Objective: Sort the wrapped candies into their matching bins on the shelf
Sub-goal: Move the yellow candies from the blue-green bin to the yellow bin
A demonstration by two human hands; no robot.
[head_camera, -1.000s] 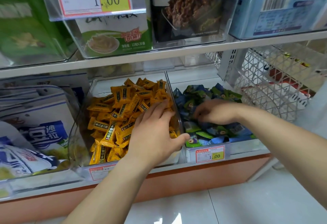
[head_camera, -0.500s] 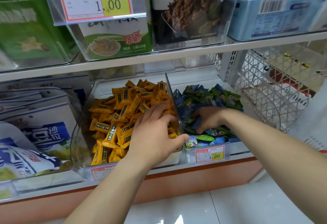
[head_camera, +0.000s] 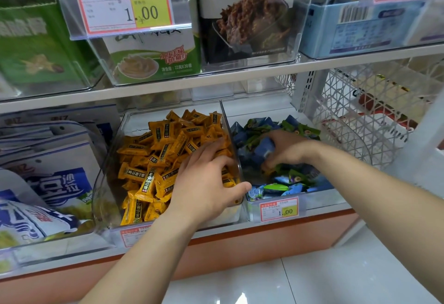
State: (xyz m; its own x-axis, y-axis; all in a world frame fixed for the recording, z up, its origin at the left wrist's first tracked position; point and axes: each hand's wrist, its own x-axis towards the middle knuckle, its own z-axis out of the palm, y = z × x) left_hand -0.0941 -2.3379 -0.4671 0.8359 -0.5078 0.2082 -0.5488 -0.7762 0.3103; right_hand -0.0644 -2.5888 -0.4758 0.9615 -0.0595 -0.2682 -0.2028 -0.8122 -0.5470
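Your left hand (head_camera: 206,183) is inside the left clear bin (head_camera: 102,195), fingers (head_camera: 204,152) fairly straight and laid flat on the orange candies (head_camera: 153,159), holding nothing. Its thumb (head_camera: 241,187) sits on the outer side of that bin's right wall, near the front corner

Your right hand (head_camera: 288,150) is down in the right clear bin (head_camera: 322,196), fingers curled round a small clump of blue candies (head_camera: 263,148); can't tell how many are in the grip. The rest of the blue and green candies (head_camera: 288,183) lie loose around and under the hand, some pressed against the front wall

The two bins stand side by side on the lower shelf, walls touching, orange on the left and blue/green on the right. No orange wrapper visible in the right bin; what's under your hands is hidden

A price tag (head_camera: 278,211) reading 1.00 is clipped to the front of the right bin. A white wire basket (head_camera: 360,123) is just right of it, blue and white snack bags (head_camera: 55,183) left of the orange bin. On the upper shelf (head_camera: 216,82), boxed goods in clear holders
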